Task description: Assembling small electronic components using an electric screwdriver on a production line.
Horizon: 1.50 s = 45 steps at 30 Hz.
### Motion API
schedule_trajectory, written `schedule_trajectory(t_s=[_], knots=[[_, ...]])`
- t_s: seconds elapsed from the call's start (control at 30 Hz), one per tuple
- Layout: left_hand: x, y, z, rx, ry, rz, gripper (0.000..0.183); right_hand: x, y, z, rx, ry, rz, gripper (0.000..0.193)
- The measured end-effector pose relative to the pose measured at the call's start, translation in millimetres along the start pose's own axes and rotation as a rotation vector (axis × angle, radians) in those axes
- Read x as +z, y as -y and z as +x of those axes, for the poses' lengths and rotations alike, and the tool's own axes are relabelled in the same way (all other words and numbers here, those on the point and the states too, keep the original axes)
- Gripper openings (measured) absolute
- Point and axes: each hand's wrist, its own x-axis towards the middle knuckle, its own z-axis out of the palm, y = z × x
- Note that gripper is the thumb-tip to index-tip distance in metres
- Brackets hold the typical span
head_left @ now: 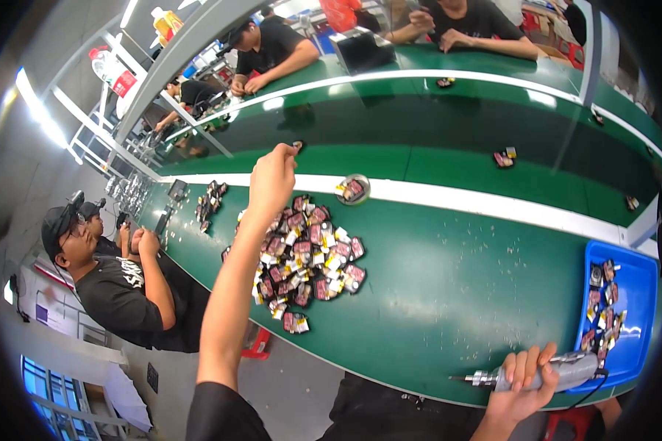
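My left hand (272, 180) reaches over the white rail to the belt, fingers pinched at a small dark electronic part (299, 146). The fingertips partly hide it. Below that forearm lies a big pile of small black electronic modules (301, 253) with pink-red and white-yellow faces. My right hand (524, 378) is wrapped around a grey electric screwdriver (577, 370) near the bench's front edge. Its bit points left, and a black cord leaves its rear end. Just behind it, at the right, a blue tray (643, 323) holds several similar modules.
A round dish (353, 189) with modules in it stands by the white rail (449, 197). Scattered modules, such as one pair (504, 157), lie on the green belt (404, 158). White crumbs dot the green bench (419, 294). Co-workers sit to the left and across the belt.
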Motion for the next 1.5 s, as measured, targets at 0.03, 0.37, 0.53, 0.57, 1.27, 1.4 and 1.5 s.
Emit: schedule_trajectory(t_s=[0.03,0.37,0.53,0.57,1.27,1.4,1.5], knots=[[8,26,22,-0.145,0.106,0.105,0.021,1,-3,0,-0.001,-0.036,-0.009,0.011],[106,149,86,-0.203,0.247,0.158,0.049,6,-3,3,0.177,-0.034,-0.090,0.011],[111,153,96,-0.198,0.241,0.117,0.042,7,-3,2,0.185,-0.072,-0.104,0.014],[107,150,94,-0.178,0.254,0.158,0.039,7,-2,1,0.186,-0.079,-0.101,0.014],[-27,-129,-194,0.498,0.712,-0.483,0.051,-15,-5,0,0.182,0.079,-0.051,0.007],[-34,-135,-211,0.468,0.663,-0.451,0.052,-15,-2,-13,0.203,0.090,-0.053,0.006],[-39,-149,-222,0.372,0.580,-0.484,0.052,-16,-1,-21,0.214,0.105,-0.044,0.005]])
